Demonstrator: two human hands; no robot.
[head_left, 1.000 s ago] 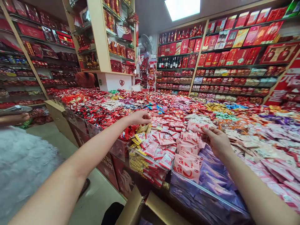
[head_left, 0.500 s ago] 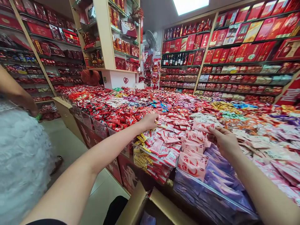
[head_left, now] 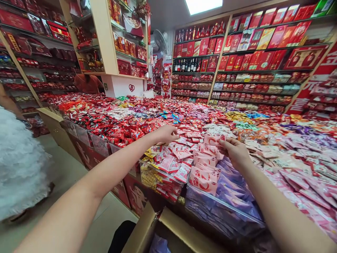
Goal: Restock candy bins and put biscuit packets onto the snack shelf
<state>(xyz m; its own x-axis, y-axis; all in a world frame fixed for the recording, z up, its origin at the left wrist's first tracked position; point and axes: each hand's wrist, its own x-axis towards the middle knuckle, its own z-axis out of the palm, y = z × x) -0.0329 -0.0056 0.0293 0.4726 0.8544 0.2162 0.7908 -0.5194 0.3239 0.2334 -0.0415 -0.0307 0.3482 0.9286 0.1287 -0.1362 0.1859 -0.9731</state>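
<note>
Right of center, our right hand (head_left: 235, 150) closely pinches a pink packet (head_left: 211, 140) near the far end of the clear bin (head_left: 226, 202): placing, we judge, calling next for clean release. Mid-frame, our left hand (head_left: 166, 134) half-curls, its hold unclear.

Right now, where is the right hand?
In the head view, the right hand is right of centre, pinching a pink packet near the purple packets.

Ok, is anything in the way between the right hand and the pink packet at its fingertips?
Nothing visible: the right hand has its fingertips directly at the right end of the pink packet. The purple packets lie nearer the camera, not in between.
</note>
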